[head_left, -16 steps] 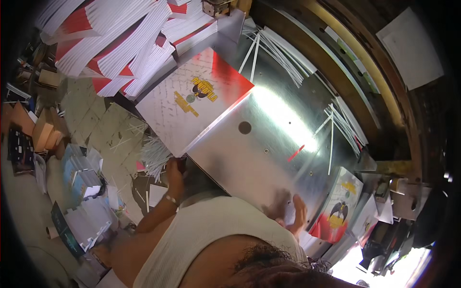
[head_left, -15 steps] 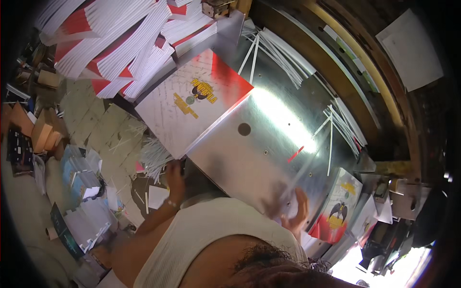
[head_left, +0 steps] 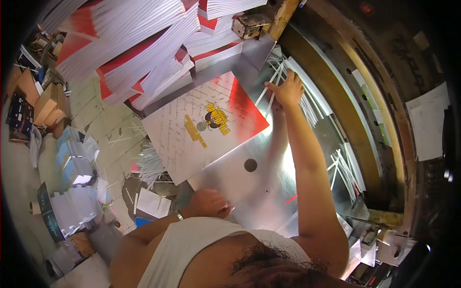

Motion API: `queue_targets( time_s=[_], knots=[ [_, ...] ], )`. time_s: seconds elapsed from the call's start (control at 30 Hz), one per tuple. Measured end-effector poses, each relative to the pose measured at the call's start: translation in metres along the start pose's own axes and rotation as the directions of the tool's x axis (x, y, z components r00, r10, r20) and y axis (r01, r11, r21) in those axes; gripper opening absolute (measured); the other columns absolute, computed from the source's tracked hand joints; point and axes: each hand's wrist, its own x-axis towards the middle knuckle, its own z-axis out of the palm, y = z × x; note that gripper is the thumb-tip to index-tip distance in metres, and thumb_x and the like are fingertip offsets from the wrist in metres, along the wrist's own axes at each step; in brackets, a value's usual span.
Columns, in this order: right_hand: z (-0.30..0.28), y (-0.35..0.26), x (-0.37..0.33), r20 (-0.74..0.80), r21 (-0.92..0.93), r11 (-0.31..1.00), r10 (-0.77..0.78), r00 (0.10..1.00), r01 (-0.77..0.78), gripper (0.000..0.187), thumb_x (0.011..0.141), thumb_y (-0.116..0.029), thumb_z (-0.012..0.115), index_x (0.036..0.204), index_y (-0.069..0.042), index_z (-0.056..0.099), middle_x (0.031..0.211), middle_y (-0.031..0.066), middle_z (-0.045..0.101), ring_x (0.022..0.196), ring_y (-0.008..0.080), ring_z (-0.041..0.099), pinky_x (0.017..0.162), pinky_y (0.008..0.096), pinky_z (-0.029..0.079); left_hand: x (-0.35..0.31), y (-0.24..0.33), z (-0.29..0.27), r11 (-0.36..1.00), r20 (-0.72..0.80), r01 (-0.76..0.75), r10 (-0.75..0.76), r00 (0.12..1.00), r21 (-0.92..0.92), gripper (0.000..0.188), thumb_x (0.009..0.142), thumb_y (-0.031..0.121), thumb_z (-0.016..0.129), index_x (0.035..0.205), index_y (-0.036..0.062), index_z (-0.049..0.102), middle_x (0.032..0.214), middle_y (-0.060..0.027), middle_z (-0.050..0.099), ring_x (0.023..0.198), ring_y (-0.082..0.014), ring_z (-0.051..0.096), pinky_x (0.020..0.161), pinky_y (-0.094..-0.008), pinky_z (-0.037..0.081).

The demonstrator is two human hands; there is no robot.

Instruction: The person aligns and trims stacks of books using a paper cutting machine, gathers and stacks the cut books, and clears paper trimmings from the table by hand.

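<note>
Forward and to the right, the person's bare right hand (head_left: 288, 91) reaches out at the end of a nearly straight arm, over a loose bundle of long, thin white paper strips (head_left: 311, 109). Its thumb stands well out from the fingers, which are slightly parted; I cannot tell whether they press on the strips or pinch any of them. The bundle lies at the far side of a shiny grey metal tabletop (head_left: 230, 187), alongside a long brown wooden ledge (head_left: 353, 110).

Close to the body, the bare left hand (head_left: 209, 202) is held at the near edge of the tabletop, its fingers curled inward; whether they grip anything I cannot tell. A pale band (head_left: 180, 215) circles that wrist.

Between the 2 hands and farther left lies a square white and red booklet (head_left: 205, 127) with handwriting-like lines and yellow lettering on its cover. It lies flat on the metal, its lower left corner near the left hand. Behind it rise tall, fanned piles of red-covered booklets (head_left: 139, 53), white page edges outward.

Just right of the booklet is a round dark hole (head_left: 250, 165), with a short red strip (head_left: 291, 199) nearer the body. A 2nd bunch of white strips (head_left: 343, 175) lies farther right
</note>
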Motion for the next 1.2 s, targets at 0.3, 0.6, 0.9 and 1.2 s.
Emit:
queue_targets(
  time_s=[0.3,0.6,0.9,1.2],
  knots=[
    [-0.009,0.093,0.053,0.203,-0.180,0.978,0.141,0.969,-0.105,0.104,0.057,-0.069,0.080,0.130,-0.001,0.050,0.128,0.0200,0.058,0.127,0.0358,0.048,0.105,0.0513,0.033,0.018,-0.032,0.034,0.998,-0.122,-0.011,0.018,0.992,0.056,0.030,0.072,0.019,0.080,0.062,0.0173,0.052,0.054,0.0005,0.048,0.045,-0.0167,0.047,0.041,-0.0316,0.036],
    [-0.046,0.091,0.015,0.196,-0.223,0.974,0.089,0.976,-0.044,0.082,0.069,-0.057,0.080,0.123,0.001,0.058,0.130,0.0188,0.056,0.116,0.0356,0.057,0.096,0.0461,0.047,0.006,-0.017,0.004,0.998,-0.112,-0.047,0.052,0.992,0.043,0.031,0.074,0.019,0.079,0.062,0.0170,0.051,0.056,0.0013,0.047,0.047,-0.0169,0.047,0.042,-0.0306,0.035],
    [-0.084,0.065,0.016,0.356,-0.310,0.950,0.140,0.924,-0.024,0.091,0.063,-0.061,0.081,0.126,0.001,0.056,0.127,0.0213,0.059,0.118,0.0358,0.059,0.098,0.0463,0.046,-0.009,0.030,-0.002,0.996,-0.061,0.014,-0.008,0.998,0.087,0.030,0.070,0.013,0.080,0.062,0.0139,0.051,0.057,-0.0004,0.048,0.049,-0.0191,0.048,0.045,-0.0323,0.039],
    [-0.108,0.110,0.020,0.402,-0.144,0.977,0.202,0.893,-0.156,0.086,0.060,-0.060,0.083,0.119,-0.002,0.062,0.121,0.0203,0.063,0.114,0.0353,0.061,0.094,0.0462,0.048,0.010,0.034,0.018,0.999,0.004,-0.019,0.019,1.000,0.029,0.030,0.068,0.011,0.080,0.062,0.0144,0.051,0.057,-0.0008,0.048,0.049,-0.0213,0.048,0.045,-0.0343,0.038]
  ],
)
